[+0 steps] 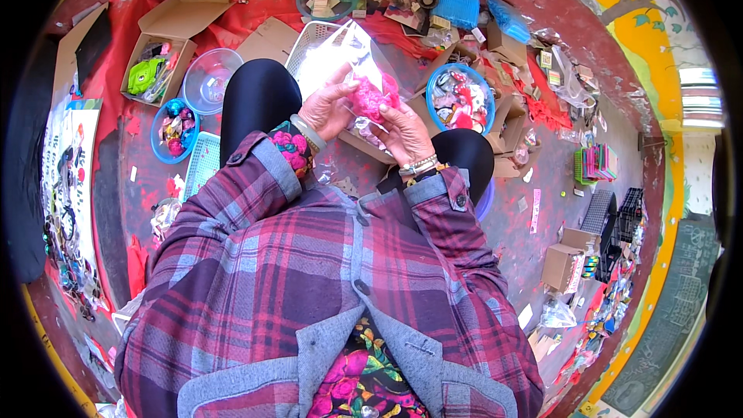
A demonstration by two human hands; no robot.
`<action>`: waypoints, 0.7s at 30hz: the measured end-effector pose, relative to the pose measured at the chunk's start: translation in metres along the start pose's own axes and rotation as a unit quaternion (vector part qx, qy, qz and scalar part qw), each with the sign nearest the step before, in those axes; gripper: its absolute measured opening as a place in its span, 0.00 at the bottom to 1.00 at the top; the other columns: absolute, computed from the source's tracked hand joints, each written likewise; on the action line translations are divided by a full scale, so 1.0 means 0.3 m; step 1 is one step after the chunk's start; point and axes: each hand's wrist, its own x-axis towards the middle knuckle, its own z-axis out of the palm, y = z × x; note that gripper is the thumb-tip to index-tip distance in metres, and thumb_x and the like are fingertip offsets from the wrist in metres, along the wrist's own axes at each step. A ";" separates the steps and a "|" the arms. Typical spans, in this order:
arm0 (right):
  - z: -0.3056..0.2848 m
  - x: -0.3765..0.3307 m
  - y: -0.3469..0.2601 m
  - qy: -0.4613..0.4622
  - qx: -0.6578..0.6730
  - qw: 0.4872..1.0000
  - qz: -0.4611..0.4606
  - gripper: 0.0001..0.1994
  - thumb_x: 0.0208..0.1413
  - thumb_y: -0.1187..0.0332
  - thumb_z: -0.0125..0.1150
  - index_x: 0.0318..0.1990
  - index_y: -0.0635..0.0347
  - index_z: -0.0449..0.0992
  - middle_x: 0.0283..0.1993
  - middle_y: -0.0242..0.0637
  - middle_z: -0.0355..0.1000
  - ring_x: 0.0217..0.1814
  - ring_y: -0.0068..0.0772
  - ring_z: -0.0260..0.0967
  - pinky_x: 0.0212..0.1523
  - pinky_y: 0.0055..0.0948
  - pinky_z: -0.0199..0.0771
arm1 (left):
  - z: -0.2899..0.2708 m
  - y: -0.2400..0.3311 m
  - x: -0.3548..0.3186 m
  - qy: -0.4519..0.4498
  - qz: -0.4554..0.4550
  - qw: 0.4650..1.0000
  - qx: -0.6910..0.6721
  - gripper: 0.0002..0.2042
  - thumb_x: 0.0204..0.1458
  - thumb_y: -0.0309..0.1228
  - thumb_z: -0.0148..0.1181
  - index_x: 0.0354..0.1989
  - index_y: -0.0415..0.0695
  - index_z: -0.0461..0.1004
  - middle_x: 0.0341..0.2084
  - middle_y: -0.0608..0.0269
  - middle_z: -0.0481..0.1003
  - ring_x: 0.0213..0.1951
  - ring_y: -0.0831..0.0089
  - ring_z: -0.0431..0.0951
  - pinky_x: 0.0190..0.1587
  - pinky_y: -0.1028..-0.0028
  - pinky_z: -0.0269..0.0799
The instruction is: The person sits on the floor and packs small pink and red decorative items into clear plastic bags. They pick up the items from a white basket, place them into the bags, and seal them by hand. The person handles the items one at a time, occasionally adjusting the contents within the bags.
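Observation:
My left hand [329, 107] and my right hand [402, 133] meet above my knees, both gripping a fluffy pink item [373, 97] inside a clear plastic bag [352, 54]. The bag's open top stands up bright and glossy just beyond my fingers. A pale bangle sits on my left wrist and beaded bracelets on my right. Plaid sleeves and black trousers fill the lower view.
A white mesh basket [309, 39] lies behind the bag. A blue bowl [463, 97] of mixed trinkets is to the right, another blue bowl [173, 130] and a clear bowl [209, 77] to the left. An open cardboard box [166, 50] holds a green item. Small boxes and packets litter the red floor.

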 end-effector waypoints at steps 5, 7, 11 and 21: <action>-0.014 0.011 0.020 0.053 -0.015 0.998 -0.011 0.18 0.49 0.68 0.62 0.47 0.56 0.66 0.39 0.30 0.70 0.41 0.24 0.68 0.40 0.32 0.72 | 0.005 -0.022 0.000 -0.034 -0.001 0.999 0.024 0.32 0.46 0.23 0.57 0.61 0.45 0.51 0.53 0.55 0.62 0.55 0.64 0.63 0.58 0.64 0.57; -0.016 0.014 0.025 0.066 -0.022 0.998 -0.008 0.17 0.49 0.68 0.62 0.46 0.56 0.66 0.40 0.30 0.70 0.41 0.24 0.67 0.40 0.32 0.72 | 0.015 -0.027 0.000 -0.028 -0.001 0.998 0.056 0.32 0.46 0.23 0.56 0.61 0.44 0.51 0.53 0.56 0.63 0.55 0.64 0.63 0.58 0.64 0.57; 0.012 0.009 0.016 0.053 0.012 0.999 -0.008 0.17 0.49 0.67 0.61 0.47 0.56 0.66 0.42 0.31 0.69 0.41 0.27 0.68 0.41 0.35 0.72 | 0.001 -0.020 0.003 0.004 0.008 1.000 0.025 0.30 0.47 0.23 0.55 0.61 0.43 0.52 0.52 0.56 0.63 0.55 0.64 0.63 0.58 0.64 0.57; -0.015 0.015 0.016 0.012 -0.004 1.000 0.017 0.15 0.50 0.69 0.59 0.46 0.59 0.68 0.39 0.31 0.71 0.39 0.27 0.69 0.39 0.33 0.73 | -0.013 -0.024 0.006 -0.028 -0.002 0.999 0.018 0.27 0.47 0.23 0.56 0.58 0.44 0.56 0.47 0.59 0.67 0.48 0.68 0.69 0.53 0.67 0.63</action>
